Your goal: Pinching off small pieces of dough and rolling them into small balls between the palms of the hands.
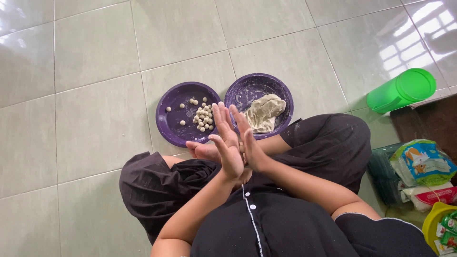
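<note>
Tiled floor with two purple bowls and side items

The floor (95,71) is glossy pale green tile with thin grout lines. Two round purple bowls rest on it, touching side by side: the left bowl (177,124) contains small dough balls (203,117), most clustered at its right side, a few scattered; the right bowl (247,88) contains a lump of dough (264,112). A green lidded container (402,89) lies on its side toward the floor's right edge. Packaged goods (422,164) are stacked near the right edge below it. A person in black clothing sits cross-legged on the floor behind the bowls.
</note>
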